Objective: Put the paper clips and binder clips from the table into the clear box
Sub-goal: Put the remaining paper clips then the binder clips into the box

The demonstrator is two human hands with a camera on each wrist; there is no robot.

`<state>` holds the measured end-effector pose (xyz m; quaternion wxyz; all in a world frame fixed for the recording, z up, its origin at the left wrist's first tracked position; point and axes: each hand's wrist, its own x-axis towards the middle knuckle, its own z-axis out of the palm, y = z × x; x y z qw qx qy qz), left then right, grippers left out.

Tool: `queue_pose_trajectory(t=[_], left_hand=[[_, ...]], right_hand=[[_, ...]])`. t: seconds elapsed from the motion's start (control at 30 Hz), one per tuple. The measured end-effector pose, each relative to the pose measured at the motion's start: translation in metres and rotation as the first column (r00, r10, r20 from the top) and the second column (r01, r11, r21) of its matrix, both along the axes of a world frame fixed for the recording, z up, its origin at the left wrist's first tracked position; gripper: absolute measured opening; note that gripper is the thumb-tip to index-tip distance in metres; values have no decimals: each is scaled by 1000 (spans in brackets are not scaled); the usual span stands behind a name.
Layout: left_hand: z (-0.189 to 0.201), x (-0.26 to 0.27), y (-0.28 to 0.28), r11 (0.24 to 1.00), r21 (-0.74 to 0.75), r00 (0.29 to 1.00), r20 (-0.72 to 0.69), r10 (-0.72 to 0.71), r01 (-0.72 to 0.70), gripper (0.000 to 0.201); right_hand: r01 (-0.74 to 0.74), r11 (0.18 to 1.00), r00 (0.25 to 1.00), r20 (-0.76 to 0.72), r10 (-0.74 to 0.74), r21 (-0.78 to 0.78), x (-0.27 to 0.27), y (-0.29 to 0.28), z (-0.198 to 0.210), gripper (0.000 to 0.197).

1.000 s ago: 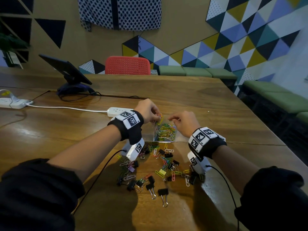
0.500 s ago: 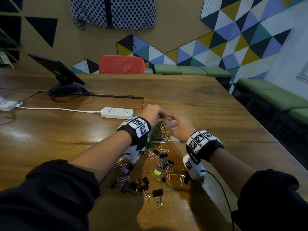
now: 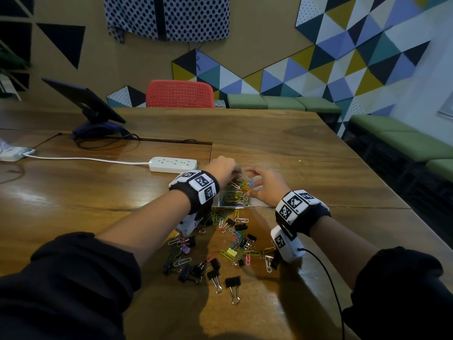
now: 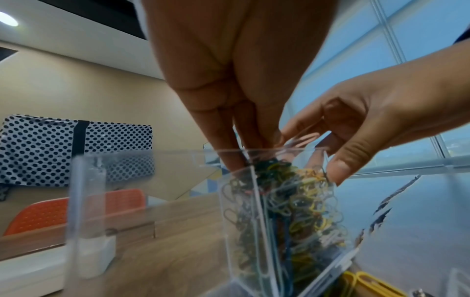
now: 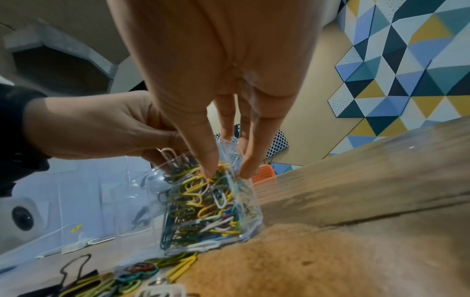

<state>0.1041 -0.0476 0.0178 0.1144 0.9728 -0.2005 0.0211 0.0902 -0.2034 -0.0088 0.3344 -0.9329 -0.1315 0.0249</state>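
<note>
The clear box (image 3: 230, 206) (image 5: 253, 203) (image 4: 225, 201) stands on the wooden table, packed with coloured paper clips. My left hand (image 3: 236, 176) (image 4: 254, 144) (image 5: 162, 154) has its fingertips bunched at the box's opening, pinching paper clips; a pink one (image 5: 169, 153) sticks up beside them. My right hand (image 3: 250, 186) (image 5: 227, 173) (image 4: 328, 158) pinches the box's right wall, thumb on the clips inside. Loose paper clips (image 3: 230, 253) (image 5: 132, 275) and black binder clips (image 3: 232, 283) (image 5: 73, 269) lie scattered in front of the box.
A white power strip (image 3: 172, 164) with its cable lies left of the box. Further back left stands a tablet on a stand (image 3: 83, 101). A red chair (image 3: 180, 94) is behind the table, green benches (image 3: 404, 146) to the right.
The right hand has moved left onto the box. The left hand has come down, so its fingertips now reach into the box's opening. The two hands now meet over the box.
</note>
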Motion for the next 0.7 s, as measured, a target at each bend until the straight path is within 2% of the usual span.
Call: queue_pose_trajectory(t=[0.2, 0.27, 0.43, 0.6, 0.7], left_hand=[[1, -7, 15, 988, -145, 987, -141, -76, 55, 33], [2, -10, 21, 990, -115, 980, -175, -99, 80, 38], [-6, -8, 21, 994, -74, 992, -91, -88, 82, 22], [-7, -7, 16, 994, -80, 994, -73, -79, 74, 23], [-11, -7, 13, 994, -36, 991, -80, -104, 101, 25]], right_hand=[[-9, 1000, 1000, -6, 9, 2, -1, -1, 2, 66], [-11, 1000, 1000, -8, 12, 15, 0, -1, 2, 67], [-13, 1000, 1000, -4, 13, 6, 1, -2, 2, 67], [14, 1000, 1000, -3, -14, 11, 1, -3, 2, 68], [18, 1000, 1000, -2, -18, 12, 1, -3, 2, 68]])
